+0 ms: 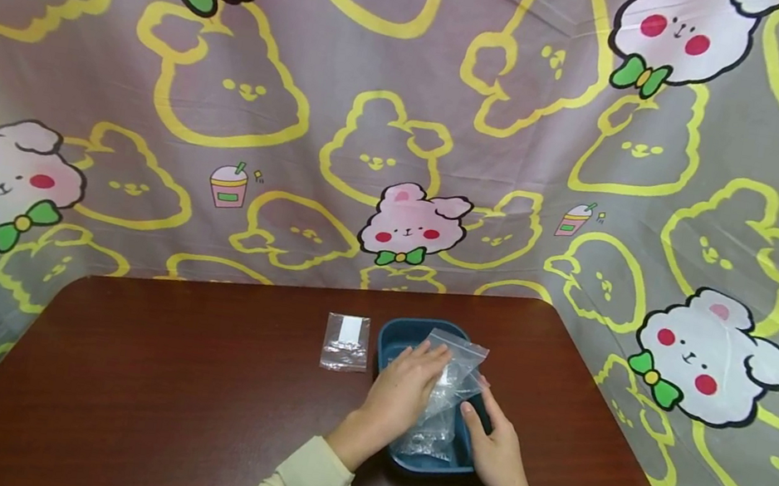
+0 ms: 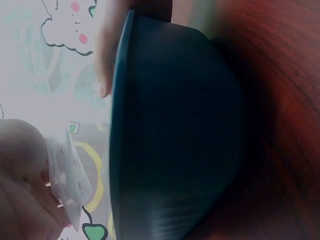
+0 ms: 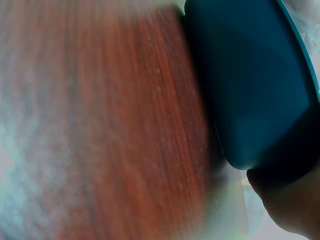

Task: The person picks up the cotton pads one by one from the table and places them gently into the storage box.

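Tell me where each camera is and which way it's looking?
Head: up on the person's head, looking forward and down at the table, blue tray, plastic bags; left hand, right hand and sleeves show.
Left wrist: low beside the tray's outer wall, looking sideways across it; fingers hold a bag.
Right wrist: low over the table beside the tray; a bit of hand shows.
All three share the tray.
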`<state>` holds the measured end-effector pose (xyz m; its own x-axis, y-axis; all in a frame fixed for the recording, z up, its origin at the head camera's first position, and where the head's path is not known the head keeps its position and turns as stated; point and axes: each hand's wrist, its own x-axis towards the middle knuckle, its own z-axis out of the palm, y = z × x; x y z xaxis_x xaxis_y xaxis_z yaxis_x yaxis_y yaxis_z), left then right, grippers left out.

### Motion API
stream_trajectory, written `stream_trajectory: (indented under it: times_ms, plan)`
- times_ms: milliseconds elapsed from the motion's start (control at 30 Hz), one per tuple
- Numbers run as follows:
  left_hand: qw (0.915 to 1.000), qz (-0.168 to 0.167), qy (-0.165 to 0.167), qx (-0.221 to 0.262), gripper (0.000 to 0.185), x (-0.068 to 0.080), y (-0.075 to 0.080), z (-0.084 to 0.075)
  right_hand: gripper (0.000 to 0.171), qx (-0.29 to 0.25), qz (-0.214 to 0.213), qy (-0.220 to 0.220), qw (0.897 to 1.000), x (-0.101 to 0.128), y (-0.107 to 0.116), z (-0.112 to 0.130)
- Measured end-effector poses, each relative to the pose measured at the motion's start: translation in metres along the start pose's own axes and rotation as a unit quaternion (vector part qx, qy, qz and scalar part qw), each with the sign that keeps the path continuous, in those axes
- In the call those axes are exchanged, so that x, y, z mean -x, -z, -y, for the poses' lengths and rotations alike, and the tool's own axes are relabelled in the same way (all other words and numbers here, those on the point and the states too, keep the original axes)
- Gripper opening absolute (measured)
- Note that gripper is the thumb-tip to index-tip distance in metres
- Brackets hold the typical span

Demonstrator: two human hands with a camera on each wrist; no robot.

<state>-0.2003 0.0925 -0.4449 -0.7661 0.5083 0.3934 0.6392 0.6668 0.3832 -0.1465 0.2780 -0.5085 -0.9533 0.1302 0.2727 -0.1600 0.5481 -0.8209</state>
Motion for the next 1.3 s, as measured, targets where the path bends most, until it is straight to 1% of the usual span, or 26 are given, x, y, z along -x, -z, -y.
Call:
stream_trajectory:
  times_ms: [133,367,633,833,967,1167,1300]
  plan:
    - [0.9999,0.005,0.009,-0.001,0.037,0.001,-0.003,-0.001,0.06,0.008,0.001,-0.005,1.0,0.0,0.001,0.001]
    - [0.9999,0.005,0.008,-0.01,0.036,0.002,-0.009,-0.001,0.06,0.015,0.005,-0.012,1.0,0.001,0.0,0.001]
    - [0.9997,0.015,0.016,-0.013,0.036,0.004,-0.015,0.0,0.059,0.018,0.004,-0.014,1.0,0.0,0.0,0.003]
    - [0.9994,0.026,0.015,-0.018,0.036,0.005,-0.019,0.001,0.059,0.013,0.008,-0.02,1.0,0.0,-0.001,0.003]
    - [0.9993,0.031,0.016,-0.018,0.037,0.006,-0.019,0.002,0.061,0.008,0.01,-0.021,1.0,0.0,-0.001,0.004]
    - [0.9996,0.022,0.013,-0.01,0.037,0.006,-0.018,0.003,0.061,0.003,0.009,-0.021,1.0,0.0,0.0,0.003]
    - [0.9996,0.023,0.014,-0.008,0.037,0.007,-0.018,0.003,0.062,-0.001,0.011,-0.023,1.0,0.0,0.0,0.002]
